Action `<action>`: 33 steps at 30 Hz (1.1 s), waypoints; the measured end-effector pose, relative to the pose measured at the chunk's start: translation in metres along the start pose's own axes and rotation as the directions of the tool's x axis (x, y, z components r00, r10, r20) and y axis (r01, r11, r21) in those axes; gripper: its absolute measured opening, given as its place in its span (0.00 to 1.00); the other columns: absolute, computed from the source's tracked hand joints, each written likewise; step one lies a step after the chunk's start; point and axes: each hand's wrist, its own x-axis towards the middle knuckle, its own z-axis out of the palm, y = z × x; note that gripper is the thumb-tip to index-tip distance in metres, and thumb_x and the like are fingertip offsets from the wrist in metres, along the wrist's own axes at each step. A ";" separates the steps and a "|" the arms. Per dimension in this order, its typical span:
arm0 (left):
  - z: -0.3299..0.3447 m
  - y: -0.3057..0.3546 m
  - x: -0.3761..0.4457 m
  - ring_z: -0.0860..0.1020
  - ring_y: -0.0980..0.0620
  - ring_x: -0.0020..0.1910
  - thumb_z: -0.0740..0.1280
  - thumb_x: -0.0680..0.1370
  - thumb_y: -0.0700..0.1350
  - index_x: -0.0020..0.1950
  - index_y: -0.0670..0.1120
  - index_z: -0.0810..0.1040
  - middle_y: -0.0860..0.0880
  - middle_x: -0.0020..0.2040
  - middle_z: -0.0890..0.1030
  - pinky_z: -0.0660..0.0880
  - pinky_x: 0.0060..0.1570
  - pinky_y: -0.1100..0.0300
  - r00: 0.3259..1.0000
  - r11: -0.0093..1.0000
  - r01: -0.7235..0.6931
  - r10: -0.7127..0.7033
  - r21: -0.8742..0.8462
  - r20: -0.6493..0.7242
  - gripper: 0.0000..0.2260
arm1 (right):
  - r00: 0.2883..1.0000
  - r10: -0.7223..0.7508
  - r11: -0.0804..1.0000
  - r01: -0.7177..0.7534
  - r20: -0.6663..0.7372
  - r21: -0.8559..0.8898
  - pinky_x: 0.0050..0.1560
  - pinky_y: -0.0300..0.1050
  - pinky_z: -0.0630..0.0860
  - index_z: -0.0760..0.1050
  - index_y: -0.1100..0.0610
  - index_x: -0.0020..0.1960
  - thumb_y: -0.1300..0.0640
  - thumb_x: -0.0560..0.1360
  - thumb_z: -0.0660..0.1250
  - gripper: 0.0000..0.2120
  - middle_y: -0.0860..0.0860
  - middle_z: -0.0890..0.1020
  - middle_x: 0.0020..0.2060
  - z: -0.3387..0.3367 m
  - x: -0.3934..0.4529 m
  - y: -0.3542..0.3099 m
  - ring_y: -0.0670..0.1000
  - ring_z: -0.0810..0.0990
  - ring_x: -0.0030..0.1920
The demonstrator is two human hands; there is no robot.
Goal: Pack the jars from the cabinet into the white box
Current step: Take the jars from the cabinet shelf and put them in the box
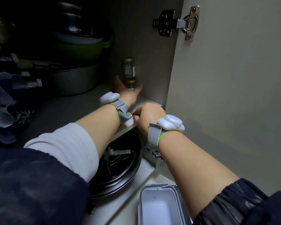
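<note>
Two glass jars with brass-coloured lids stand stacked in the dim back right corner of the cabinet shelf: the upper jar on the lower jar. My left hand reaches deep in and cups the lower jar's base, fingers to its left and thumb to its right. Curled into a fist, my right hand rests on the shelf's front edge beside my left wristband, with nothing visible in it. The white box sits open and empty at the bottom of the view, below my right forearm.
On the shelf's left are a grey pan and stacked pots with a green one above. A dark lidded pan fills the lower shelf. The open cabinet door with its hinge stands at the right. Blue cloth hangs left.
</note>
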 end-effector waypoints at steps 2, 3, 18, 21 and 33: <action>0.006 0.004 0.015 0.66 0.44 0.73 0.75 0.68 0.54 0.79 0.44 0.50 0.43 0.75 0.66 0.64 0.73 0.50 1.000 0.997 -0.029 0.029 -0.067 -0.008 0.48 | 1.000 -0.012 1.000 0.012 -0.021 0.000 0.43 0.41 0.71 0.83 0.54 0.52 0.57 0.75 0.61 0.13 0.55 0.86 0.49 0.004 -0.001 0.001 0.60 0.82 0.51; 0.008 0.006 0.023 0.66 0.45 0.73 0.75 0.69 0.53 0.79 0.43 0.49 0.43 0.75 0.67 0.63 0.73 0.51 0.999 0.997 -0.040 0.038 -0.067 -0.020 0.47 | 0.999 -0.022 1.000 0.022 -0.034 -0.001 0.43 0.41 0.70 0.83 0.54 0.53 0.57 0.75 0.61 0.13 0.55 0.86 0.49 0.005 0.000 0.002 0.60 0.82 0.51; 0.028 0.005 0.048 0.73 0.42 0.67 0.64 0.79 0.52 0.73 0.42 0.61 0.42 0.68 0.74 0.66 0.68 0.53 0.998 0.987 -0.054 0.058 0.152 -0.018 0.27 | 0.999 -0.038 0.999 0.038 -0.031 0.009 0.40 0.40 0.67 0.82 0.52 0.52 0.59 0.75 0.62 0.12 0.54 0.84 0.48 0.004 -0.002 0.011 0.58 0.74 0.40; 0.028 0.009 0.030 0.73 0.42 0.67 0.62 0.80 0.51 0.74 0.41 0.57 0.41 0.69 0.73 0.68 0.64 0.55 0.995 0.991 -0.078 0.070 0.112 0.075 0.27 | 0.998 -0.036 0.999 0.037 -0.045 0.016 0.40 0.40 0.65 0.82 0.52 0.51 0.57 0.76 0.61 0.11 0.54 0.84 0.47 0.003 -0.004 0.011 0.60 0.80 0.46; -0.017 0.018 -0.054 0.76 0.41 0.61 0.60 0.81 0.50 0.69 0.41 0.61 0.42 0.64 0.75 0.68 0.54 0.60 0.978 0.993 -0.100 0.086 0.064 0.189 0.20 | 0.976 -0.070 0.968 0.117 -0.208 0.224 0.54 0.45 0.76 0.84 0.57 0.51 0.60 0.73 0.64 0.12 0.55 0.86 0.50 0.006 -0.048 0.020 0.58 0.82 0.54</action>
